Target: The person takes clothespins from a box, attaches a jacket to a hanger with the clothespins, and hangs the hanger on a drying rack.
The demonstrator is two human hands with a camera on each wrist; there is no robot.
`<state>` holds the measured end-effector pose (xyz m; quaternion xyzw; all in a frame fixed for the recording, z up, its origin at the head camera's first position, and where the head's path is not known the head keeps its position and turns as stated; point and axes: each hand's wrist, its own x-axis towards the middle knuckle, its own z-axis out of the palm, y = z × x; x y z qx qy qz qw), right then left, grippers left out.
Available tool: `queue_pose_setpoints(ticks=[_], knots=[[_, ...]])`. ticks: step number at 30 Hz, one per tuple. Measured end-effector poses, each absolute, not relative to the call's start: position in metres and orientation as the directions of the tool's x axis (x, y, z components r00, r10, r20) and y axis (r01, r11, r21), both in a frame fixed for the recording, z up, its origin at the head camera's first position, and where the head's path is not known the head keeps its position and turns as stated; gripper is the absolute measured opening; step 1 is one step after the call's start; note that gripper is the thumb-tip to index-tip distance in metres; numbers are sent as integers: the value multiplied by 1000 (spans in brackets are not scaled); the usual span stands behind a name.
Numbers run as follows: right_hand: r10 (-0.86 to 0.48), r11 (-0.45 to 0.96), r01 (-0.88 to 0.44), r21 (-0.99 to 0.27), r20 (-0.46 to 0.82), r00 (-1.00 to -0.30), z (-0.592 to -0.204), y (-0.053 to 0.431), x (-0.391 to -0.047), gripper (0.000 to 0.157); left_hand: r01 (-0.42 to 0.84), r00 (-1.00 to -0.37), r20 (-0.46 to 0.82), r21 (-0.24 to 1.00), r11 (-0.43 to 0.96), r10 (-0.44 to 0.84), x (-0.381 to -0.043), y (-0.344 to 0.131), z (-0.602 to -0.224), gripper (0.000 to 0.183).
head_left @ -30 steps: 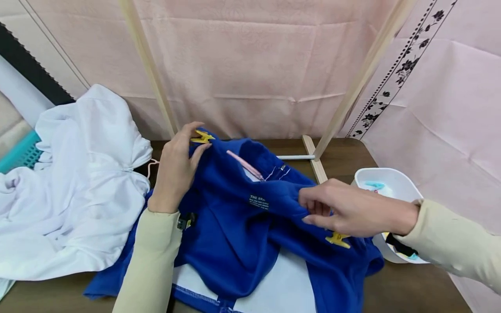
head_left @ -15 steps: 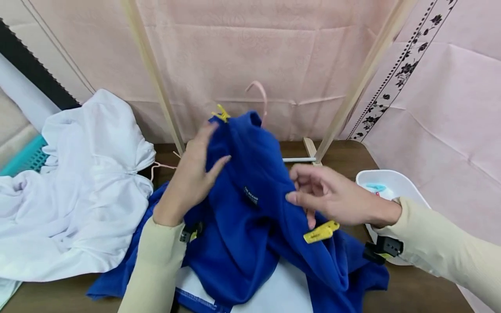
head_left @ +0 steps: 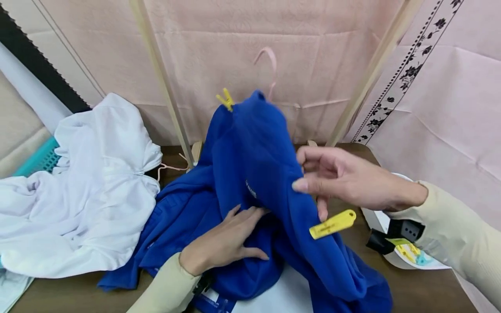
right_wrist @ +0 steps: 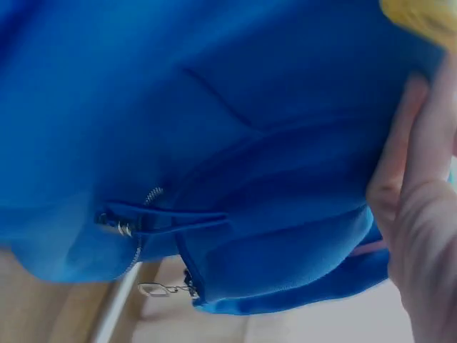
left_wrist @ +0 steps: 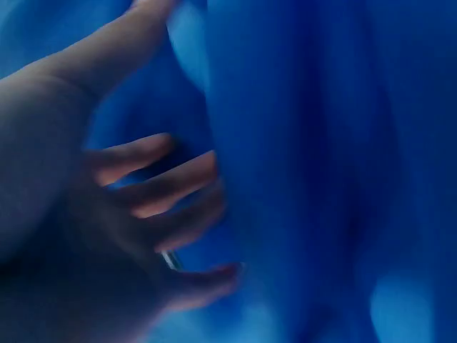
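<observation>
A blue zip jacket [head_left: 258,143] hangs on a pink hanger, whose hook [head_left: 270,65] rises behind its collar. Yellow clothespins sit at both shoulders, one at the far left [head_left: 225,101] and one at the near right [head_left: 332,224]. My right hand [head_left: 348,178] pinches the jacket's right side between thumb and fingers, just above the nearer clothespin. Lower down, my left hand [head_left: 225,241] touches the folds with spread fingers, their tips partly hidden by cloth. Zipper pulls [right_wrist: 161,289] dangle in the right wrist view. Motion blurs the left wrist view.
White clothing [head_left: 98,187] is heaped at the left, partly over a teal basket [head_left: 39,156]. A white tub [head_left: 399,261] with clothespins stands right, behind my right wrist. Wooden uprights [head_left: 164,82] rise at the back. Another pink hanger [head_left: 172,167] lies near the left upright.
The jacket's collar and hanger hook have risen and turned. My left hand has left the far shoulder and come down to the lower folds; my right hand still holds the right side.
</observation>
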<state>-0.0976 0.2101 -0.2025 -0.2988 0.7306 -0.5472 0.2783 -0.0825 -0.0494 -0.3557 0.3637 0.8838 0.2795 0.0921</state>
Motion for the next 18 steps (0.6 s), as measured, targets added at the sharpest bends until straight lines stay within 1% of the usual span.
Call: queue_pose_setpoints(ticks=[2, 4, 6, 8, 10, 11, 12, 15, 18], knots=[[-788, 232, -114, -966, -119, -604, -206, 208, -95, 14, 593, -714, 78, 594, 543, 695, -79, -45, -354, 95], [-831, 183, -110, -977, -94, -548, -212, 205, -92, 11, 594, -715, 128, 630, 500, 687, -77, -40, -348, 98], [-866, 117, -96, -988, -54, -497, -219, 201, -92, 8, 594, -718, 171, 656, 466, 674, -77, -37, -342, 94], [-898, 18, -98, -995, 27, -440, -227, 196, -93, 6, 613, -715, 224, 657, 439, 662, -79, -34, -336, 90], [-907, -67, -88, -994, 97, -411, -233, 191, -93, 3, 645, -705, 287, 639, 419, 649, -82, -32, -331, 84], [-903, -112, -79, -991, 134, -409, -235, 188, -92, 4, 662, -701, 318, 622, 418, 638, -84, -31, -329, 84], [-890, -142, -79, -987, 162, -426, -236, 188, -91, 10, 677, -697, 346, 607, 418, 628, -85, -30, -326, 86], [-818, -236, -84, -968, 245, -521, -233, 190, -86, 25, 698, -700, 409, 565, 440, 585, -91, -23, -314, 95], [-716, -317, -137, -938, 332, -614, -225, 198, -86, 36, 671, -725, 406, 600, 436, 557, -98, -11, -298, 100]])
